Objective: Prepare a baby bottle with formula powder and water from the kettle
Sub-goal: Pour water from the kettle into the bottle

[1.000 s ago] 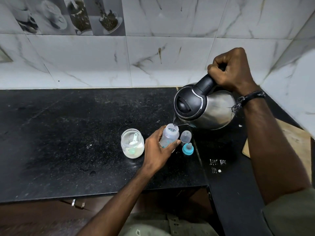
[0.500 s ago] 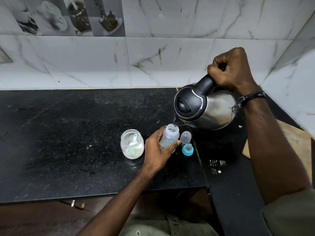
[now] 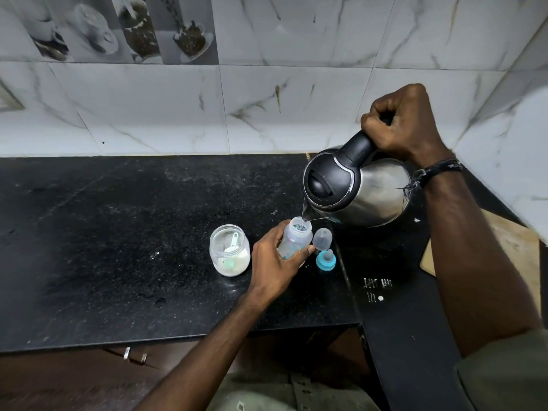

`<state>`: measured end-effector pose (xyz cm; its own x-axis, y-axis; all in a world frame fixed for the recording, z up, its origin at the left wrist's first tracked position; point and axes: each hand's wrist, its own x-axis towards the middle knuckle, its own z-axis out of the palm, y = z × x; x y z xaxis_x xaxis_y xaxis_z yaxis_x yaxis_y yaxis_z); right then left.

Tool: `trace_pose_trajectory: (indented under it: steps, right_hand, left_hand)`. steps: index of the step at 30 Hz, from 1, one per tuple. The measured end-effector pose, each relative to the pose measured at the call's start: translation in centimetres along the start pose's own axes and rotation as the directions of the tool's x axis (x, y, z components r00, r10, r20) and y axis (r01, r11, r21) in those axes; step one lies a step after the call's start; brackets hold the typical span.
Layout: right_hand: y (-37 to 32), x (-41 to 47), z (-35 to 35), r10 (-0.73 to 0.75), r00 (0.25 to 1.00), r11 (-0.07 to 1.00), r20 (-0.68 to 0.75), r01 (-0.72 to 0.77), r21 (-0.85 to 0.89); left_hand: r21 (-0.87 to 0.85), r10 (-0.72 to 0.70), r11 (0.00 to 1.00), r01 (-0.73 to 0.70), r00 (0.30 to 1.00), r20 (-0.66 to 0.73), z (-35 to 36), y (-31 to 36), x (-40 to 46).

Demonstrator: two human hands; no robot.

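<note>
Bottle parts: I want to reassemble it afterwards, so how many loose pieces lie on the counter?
2. A clear cap sits just right of the bottle; a teal-ringed teat lies beside it, nearer the person. Others may be hidden behind the left hand.

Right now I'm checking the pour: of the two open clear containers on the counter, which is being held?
The clear baby bottle, gripped by the left hand under the steel kettle's spout; the powder jar stands untouched.

I am holding the bottle (image 3: pixel 295 239) standing on the desk (image 3: pixel 118 232) near its front right corner. The jar (image 3: pixel 229 250) is sitting just left of my left hand (image 3: pixel 274 266); the cap (image 3: pixel 323 238) and nipple (image 3: pixel 326 260) are lying just right of the bottle, with the kettle (image 3: pixel 354 189) hanging tilted above and behind them.
</note>
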<state>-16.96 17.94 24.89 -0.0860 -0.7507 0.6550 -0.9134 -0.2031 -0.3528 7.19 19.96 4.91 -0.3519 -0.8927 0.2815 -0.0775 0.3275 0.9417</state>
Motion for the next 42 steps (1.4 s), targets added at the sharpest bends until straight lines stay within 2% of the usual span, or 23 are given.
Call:
trace_pose_trajectory:
  steps: [42]
  right_hand:
    - [-0.50, 0.27, -0.18, -0.038, 0.999, 0.999, -0.009, 0.037, -0.034]
  left_hand:
    - [-0.011, -0.001, 1.000, 0.001, 1.000, 0.001, -0.31, -0.61, 0.23]
